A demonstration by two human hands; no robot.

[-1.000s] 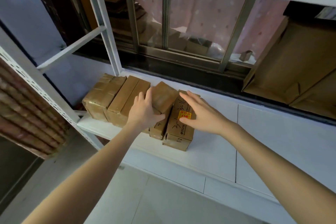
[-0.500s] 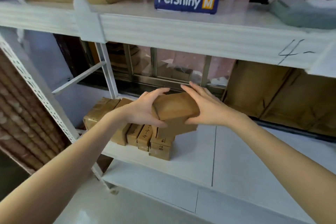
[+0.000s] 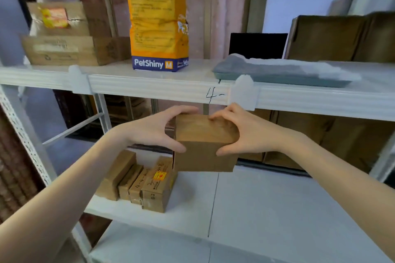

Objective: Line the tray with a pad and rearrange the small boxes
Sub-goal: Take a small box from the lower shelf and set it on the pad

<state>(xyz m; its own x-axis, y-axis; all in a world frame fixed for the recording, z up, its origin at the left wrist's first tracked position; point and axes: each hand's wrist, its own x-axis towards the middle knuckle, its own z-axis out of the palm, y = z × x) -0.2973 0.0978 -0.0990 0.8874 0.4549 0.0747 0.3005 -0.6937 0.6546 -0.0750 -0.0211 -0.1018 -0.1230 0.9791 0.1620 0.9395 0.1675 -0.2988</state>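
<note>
A small brown cardboard box (image 3: pixel 204 145) is held in the air between the two shelves, just below the upper shelf's front edge. My left hand (image 3: pixel 154 130) grips its left side and my right hand (image 3: pixel 241 132) grips its right side. Several more small brown boxes (image 3: pixel 139 179) stand in a row at the left of the lower shelf (image 3: pixel 256 203). A grey-green tray (image 3: pixel 277 76) with a white pad lying over it rests on the upper shelf at the right.
An orange PetShiny bag (image 3: pixel 158 21) stands on the upper shelf (image 3: pixel 149 86). Cardboard boxes (image 3: pixel 70 47) sit at its left and a large carton (image 3: pixel 342 38) at its right. White shelf posts (image 3: pixel 23 132) rise at the left. Flat cartons (image 3: pixel 316 139) lean behind the lower shelf.
Both hands have taken one small box out of the row on the lower shelf and lifted it up toward the upper shelf. The view has tilted upward.
</note>
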